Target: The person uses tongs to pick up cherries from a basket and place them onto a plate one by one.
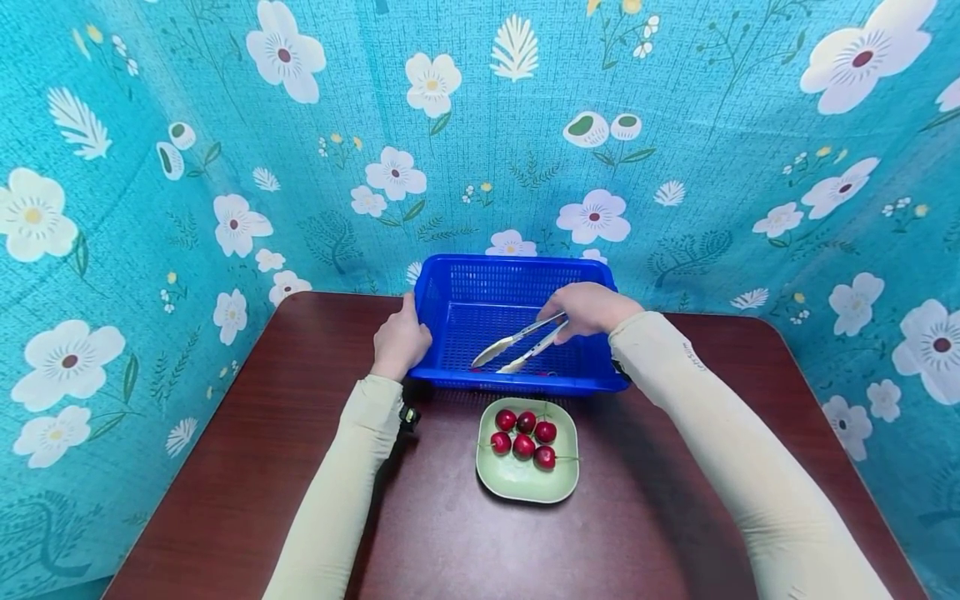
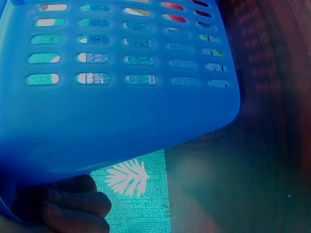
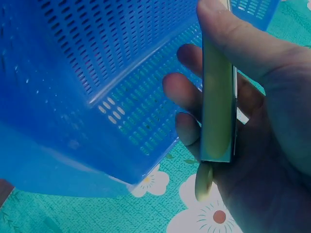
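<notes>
A blue perforated plastic basket [image 1: 450, 271] stands at the far middle of the dark red table [image 1: 247, 467]. My left hand [image 1: 401, 340] grips the basket's left near corner; its curled fingers [image 2: 73, 204] show under the basket wall [image 2: 121, 111]. My right hand [image 1: 588, 308] holds metal tongs [image 1: 517, 343] over the basket, tips pointing down-left into it, with something red just showing by the near wall. In the right wrist view, thumb and fingers [image 3: 187, 94] clamp the tongs [image 3: 218, 102] beside the basket [image 3: 97, 87]. A green plate [image 1: 517, 483] with several red cherries [image 1: 523, 433] sits in front of the basket.
A teal floral cloth [image 1: 187, 167] hangs as a backdrop behind and on both sides of the table. The table's left and right edges lie close to the cloth. Bare tabletop stretches left, right and in front of the plate.
</notes>
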`<state>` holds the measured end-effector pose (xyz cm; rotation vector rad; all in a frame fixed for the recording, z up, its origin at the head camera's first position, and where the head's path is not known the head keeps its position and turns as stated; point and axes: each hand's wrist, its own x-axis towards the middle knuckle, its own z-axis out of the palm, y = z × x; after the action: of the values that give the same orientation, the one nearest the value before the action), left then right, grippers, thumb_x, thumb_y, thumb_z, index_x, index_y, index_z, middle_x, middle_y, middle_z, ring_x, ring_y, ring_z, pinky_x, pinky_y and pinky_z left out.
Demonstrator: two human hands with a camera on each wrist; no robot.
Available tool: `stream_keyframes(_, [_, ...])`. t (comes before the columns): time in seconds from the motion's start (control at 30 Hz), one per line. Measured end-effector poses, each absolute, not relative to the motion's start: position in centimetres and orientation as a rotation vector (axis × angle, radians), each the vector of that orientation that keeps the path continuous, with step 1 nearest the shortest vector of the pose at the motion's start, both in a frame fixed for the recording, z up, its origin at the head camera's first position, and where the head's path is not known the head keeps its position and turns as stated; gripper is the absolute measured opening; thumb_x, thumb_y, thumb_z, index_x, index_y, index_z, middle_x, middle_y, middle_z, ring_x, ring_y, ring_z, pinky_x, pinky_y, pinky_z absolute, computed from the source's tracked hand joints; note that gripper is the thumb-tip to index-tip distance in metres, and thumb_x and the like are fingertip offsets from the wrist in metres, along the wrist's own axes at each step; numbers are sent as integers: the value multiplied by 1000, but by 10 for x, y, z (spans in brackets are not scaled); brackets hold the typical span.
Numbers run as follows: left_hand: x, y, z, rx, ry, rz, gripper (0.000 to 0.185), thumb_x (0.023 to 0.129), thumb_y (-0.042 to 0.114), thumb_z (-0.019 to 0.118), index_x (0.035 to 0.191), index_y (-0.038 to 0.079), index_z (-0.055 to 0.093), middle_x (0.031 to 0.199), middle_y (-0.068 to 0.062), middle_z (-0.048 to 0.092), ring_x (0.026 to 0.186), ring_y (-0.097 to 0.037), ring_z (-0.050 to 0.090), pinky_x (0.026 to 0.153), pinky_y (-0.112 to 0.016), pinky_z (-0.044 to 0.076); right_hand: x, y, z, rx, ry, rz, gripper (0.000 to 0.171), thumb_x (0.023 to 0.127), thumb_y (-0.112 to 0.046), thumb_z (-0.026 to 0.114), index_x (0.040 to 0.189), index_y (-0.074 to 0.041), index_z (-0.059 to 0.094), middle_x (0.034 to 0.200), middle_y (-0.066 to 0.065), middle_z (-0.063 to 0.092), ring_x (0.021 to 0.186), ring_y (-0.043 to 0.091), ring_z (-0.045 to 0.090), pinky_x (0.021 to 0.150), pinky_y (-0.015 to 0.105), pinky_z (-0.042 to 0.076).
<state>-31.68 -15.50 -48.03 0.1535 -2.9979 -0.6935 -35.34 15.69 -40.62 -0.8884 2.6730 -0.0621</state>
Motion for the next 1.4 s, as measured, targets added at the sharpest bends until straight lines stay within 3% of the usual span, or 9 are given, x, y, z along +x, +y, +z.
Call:
stream_keyframes(0.63, [-316, -154, -477, 167, -3010, -670, 69, 101, 19, 54, 163, 9, 26, 110, -24, 73, 85, -41, 72, 71, -56, 56, -352, 149, -401, -1155, 2704, 69, 45, 88, -23, 83, 132, -17, 74, 119, 7, 75, 109, 26, 71, 101, 46, 53])
stream_keyframes(1.07, [-317, -155, -483, 177, -3012, -681, 70, 101, 20, 54, 164, 11, 26, 116, -24, 72, 89, -42, 72, 74, -57, 56, -349, 159, -409, -1019, 2686, -74, 44, 91, -20, 81, 134, -14, 72, 130, 11, 72, 125, 33, 65, 109, 53, 47])
stream_keyframes(1.4, [-317, -155, -482, 183, -3018, -685, 70, 101, 20, 54, 164, 11, 25, 119, -24, 72, 92, -42, 72, 76, -58, 57, -349, 172, -412, -1005, 2680, -194, 43, 93, -21, 79, 134, -12, 71, 125, 10, 74, 117, 32, 68, 106, 53, 49])
